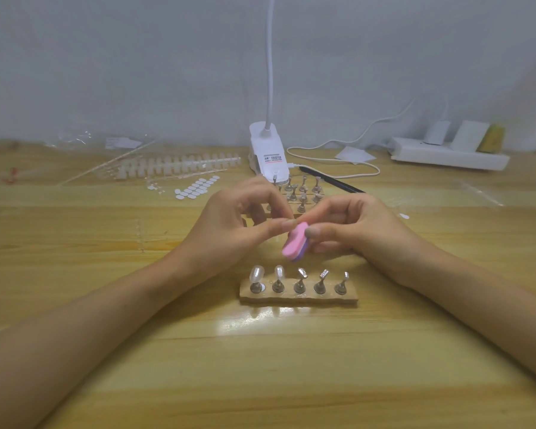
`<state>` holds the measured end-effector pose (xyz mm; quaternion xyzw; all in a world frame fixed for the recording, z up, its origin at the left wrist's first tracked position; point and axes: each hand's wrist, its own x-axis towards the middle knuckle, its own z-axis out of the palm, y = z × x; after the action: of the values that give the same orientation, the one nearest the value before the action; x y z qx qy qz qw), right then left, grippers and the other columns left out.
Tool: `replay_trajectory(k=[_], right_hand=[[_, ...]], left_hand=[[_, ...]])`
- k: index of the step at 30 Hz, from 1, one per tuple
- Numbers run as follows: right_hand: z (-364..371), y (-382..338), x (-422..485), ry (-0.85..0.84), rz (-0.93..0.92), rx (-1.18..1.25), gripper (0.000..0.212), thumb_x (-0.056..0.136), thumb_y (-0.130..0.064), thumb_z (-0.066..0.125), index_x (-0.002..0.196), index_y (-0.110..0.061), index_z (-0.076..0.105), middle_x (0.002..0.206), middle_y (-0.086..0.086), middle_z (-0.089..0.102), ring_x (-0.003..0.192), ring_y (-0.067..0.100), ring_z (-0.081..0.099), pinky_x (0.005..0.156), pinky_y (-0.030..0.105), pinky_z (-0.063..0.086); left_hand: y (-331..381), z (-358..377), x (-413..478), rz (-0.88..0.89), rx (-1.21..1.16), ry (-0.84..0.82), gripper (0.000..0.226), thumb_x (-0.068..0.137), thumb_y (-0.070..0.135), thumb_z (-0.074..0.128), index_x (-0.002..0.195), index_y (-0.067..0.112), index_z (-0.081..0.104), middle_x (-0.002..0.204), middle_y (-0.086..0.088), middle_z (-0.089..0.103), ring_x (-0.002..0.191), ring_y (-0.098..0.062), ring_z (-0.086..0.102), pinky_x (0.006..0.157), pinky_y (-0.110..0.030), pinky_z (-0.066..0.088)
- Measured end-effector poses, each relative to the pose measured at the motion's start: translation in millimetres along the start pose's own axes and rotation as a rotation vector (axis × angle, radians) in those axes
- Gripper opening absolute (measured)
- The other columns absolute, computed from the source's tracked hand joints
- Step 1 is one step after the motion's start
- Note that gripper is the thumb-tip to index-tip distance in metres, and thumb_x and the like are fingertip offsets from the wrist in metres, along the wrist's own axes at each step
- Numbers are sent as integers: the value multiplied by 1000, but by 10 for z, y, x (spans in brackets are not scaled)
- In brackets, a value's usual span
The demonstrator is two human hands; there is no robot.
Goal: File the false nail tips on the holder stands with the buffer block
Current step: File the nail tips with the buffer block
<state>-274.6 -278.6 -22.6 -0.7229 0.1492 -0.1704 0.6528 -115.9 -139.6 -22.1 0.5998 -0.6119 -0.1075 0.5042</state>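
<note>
The buffer block [295, 243] in the right grip [362, 230] was pink over a purple layer. Just below that grip, silver stands [300, 284] stood on a tan base [297, 299], two carrying pearly white nail tips [257, 273]. Beyond the grip, the lamp [268, 153] was white. The desk [260, 366] showed yellowish wood grain.

Holder stand row [299, 297] before hands, lamp base [268, 153] behind.

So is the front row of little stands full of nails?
Not full. Only the two left stands carry nail tips; the other three stands have bare tops.
</note>
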Motion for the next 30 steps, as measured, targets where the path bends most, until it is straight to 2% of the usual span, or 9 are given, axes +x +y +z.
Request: replay_trajectory(k=[2,5,9,12,15,19,23,26,30], right_hand=[[-11,3,5,69,-11,35,25,73,-20,78,96,-11,76,97,14,77,91,23,75,73,23,58],[-3,-14,-5,-24,14,-9,23,73,-21,79,94,-13,77,97,14,77,91,25,75,74,26,59],[-20,-12,6,42,7,53,21,72,-21,80,92,-14,78,97,15,77,91,25,75,75,26,59],[-14,-6,2,-49,12,-21,19,73,-22,81,90,-17,78,97,14,77,92,26,75,76,29,60],[-40,6,23,61,3,58,22,72,-21,79,92,-12,77,96,15,77,90,24,75,75,25,59],[-18,8,10,-46,5,-6,17,75,-20,79,91,-14,77,96,13,77,90,24,75,75,28,60],[-61,16,43,97,-9,123,22,76,-16,74,96,-6,73,93,12,77,81,18,75,67,20,58],[-65,0,38,25,11,80,20,74,-18,76,93,-10,76,96,15,76,86,21,74,71,22,58],[-61,5,20,-32,32,16,18,76,-17,76,93,-11,75,96,13,77,88,23,75,74,25,59]], left_hand=[[1,-3,1,-11,-9,13,14,82,14,75,75,21,66,83,6,62,65,-1,54,59,-7,38],[16,2,-1,15,3,-9,11,82,15,75,75,19,66,82,4,62,66,0,54,59,-6,37],[10,-6,0,3,14,6,14,83,14,75,75,21,66,83,5,62,66,-3,53,59,-7,37],[6,2,-4,5,17,-16,10,82,15,75,76,16,68,84,3,63,66,-3,53,59,-7,37],[5,-2,2,-4,3,8,13,83,16,75,75,21,66,83,5,62,66,-2,53,59,-7,37],[20,0,4,5,0,-4,10,81,20,73,75,19,66,83,3,61,67,-1,53,59,-7,37],[27,2,-6,-2,-24,-10,10,82,17,74,75,19,67,82,4,61,66,0,54,59,-6,37],[24,10,-17,5,-9,-39,14,82,14,76,74,22,67,83,7,62,67,0,53,58,-5,36],[-9,0,-2,-42,-51,14,11,80,25,74,74,24,65,84,9,62,67,-2,54,61,-12,40]])
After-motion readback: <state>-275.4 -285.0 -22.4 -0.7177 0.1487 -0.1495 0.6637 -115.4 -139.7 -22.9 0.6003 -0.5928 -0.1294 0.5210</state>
